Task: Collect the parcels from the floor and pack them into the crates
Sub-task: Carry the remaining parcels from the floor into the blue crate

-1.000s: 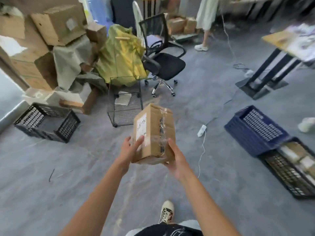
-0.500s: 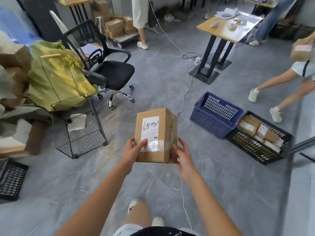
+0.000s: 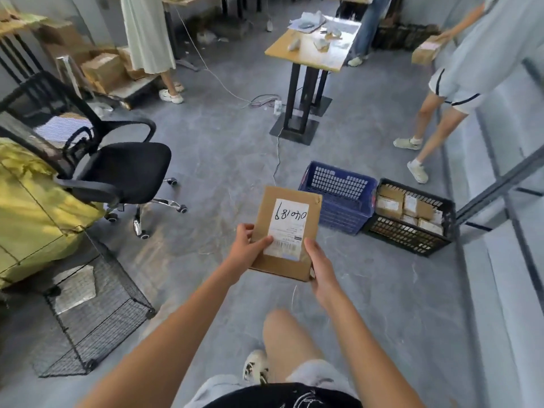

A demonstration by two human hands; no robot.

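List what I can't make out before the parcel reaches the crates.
Head view:
- Blue crate: floor hidden by its near wall.
- Black crate: parcels hide its far half.
- Cardboard parcel: small label print too blurred; underside hidden.
- Left hand, right hand: fingers hidden under it.

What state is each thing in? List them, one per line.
Parcel: held off the floor in both hands, label up.
Left hand: grips the parcel's left edge.
Right hand: grips its right edge.
Blue crate: on the floor, no parcels showing.
Black crate: on the floor, partly filled with parcels.
Office chair: upright, unoccupied.
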